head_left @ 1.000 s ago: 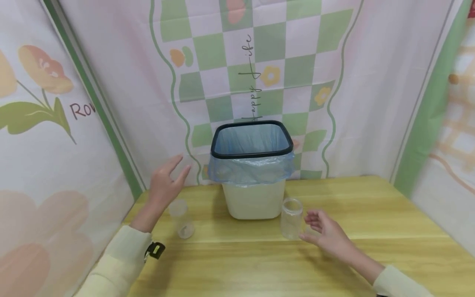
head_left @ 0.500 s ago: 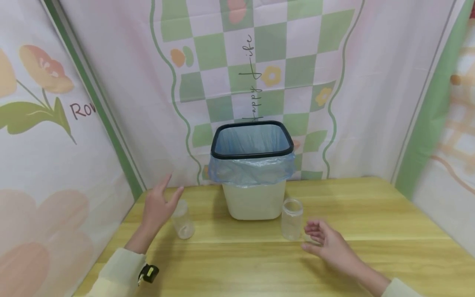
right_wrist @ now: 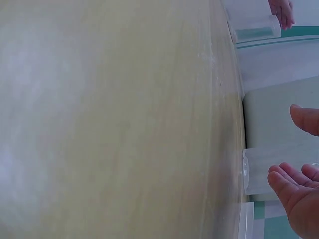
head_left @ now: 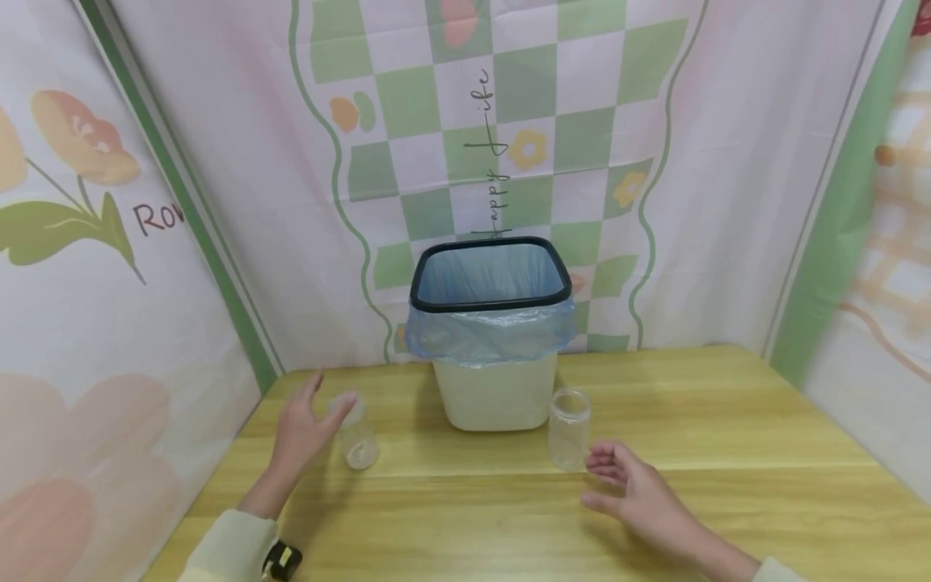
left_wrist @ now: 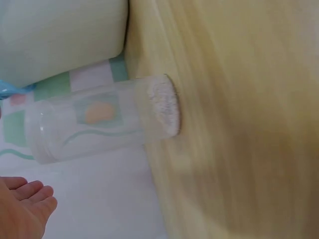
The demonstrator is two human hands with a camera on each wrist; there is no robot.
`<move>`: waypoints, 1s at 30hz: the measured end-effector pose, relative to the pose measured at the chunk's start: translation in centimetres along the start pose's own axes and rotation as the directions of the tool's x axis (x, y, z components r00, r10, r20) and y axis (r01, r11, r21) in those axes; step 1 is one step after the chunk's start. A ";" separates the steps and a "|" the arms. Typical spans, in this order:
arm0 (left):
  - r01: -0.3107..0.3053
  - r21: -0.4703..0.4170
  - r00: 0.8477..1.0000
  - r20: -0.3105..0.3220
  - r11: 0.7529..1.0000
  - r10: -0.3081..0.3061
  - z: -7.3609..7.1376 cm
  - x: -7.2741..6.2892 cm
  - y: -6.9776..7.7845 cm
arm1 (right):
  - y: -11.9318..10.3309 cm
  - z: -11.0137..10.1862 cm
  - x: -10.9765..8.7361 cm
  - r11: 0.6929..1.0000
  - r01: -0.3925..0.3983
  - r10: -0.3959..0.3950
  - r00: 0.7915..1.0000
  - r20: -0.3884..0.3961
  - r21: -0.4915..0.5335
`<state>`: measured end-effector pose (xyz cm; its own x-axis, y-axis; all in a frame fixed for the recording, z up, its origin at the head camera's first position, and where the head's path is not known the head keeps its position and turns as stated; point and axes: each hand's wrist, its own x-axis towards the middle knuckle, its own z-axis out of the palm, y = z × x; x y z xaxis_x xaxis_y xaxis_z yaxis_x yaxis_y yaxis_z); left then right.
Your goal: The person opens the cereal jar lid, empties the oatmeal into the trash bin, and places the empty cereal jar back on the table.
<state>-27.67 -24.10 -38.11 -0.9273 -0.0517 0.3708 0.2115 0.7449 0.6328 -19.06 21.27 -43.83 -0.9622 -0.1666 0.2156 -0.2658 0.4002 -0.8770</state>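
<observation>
Two clear jars stand upright on the wooden table. The left jar (head_left: pixel 360 443) has a whitish layer at its base, plain in the left wrist view, where the jar (left_wrist: pixel 94 122) fills the middle. Just left of it is my left hand (head_left: pixel 300 432), thumb and fingers spread apart and holding nothing. My right hand (head_left: pixel 643 497) hovers to the right of the right jar (head_left: pixel 569 432), its fingers loosely bent and its thumb apart. In the right wrist view, the fingers (right_wrist: pixel 289 184) partly overlap that jar; I cannot tell whether they touch it.
Between and behind the jars stands a cream bin (head_left: pixel 502 396) with a black rim and a blue liner bag (head_left: pixel 490 331) folded over its edge. Printed curtains (head_left: pixel 705 226) enclose the table (head_left: pixel 465 525) at the back and sides.
My left hand has come down from above the left jar to beside it. The right hand has dropped slightly. Both jars and the bin stay in place.
</observation>
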 end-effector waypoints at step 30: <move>0.223 -0.327 0.964 0.217 0.918 -0.157 3.4 -1.4 -2.6 | -1.3 3.6 -1.2 0.992 0.057 -0.080 0.975 0.207 0.116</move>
<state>-27.97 -23.70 -42.62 -0.9936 -0.0224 0.1109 0.0887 0.4551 0.8860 -17.39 17.68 -44.50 -0.9043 -0.3815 0.1915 -0.3114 0.2826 -0.9073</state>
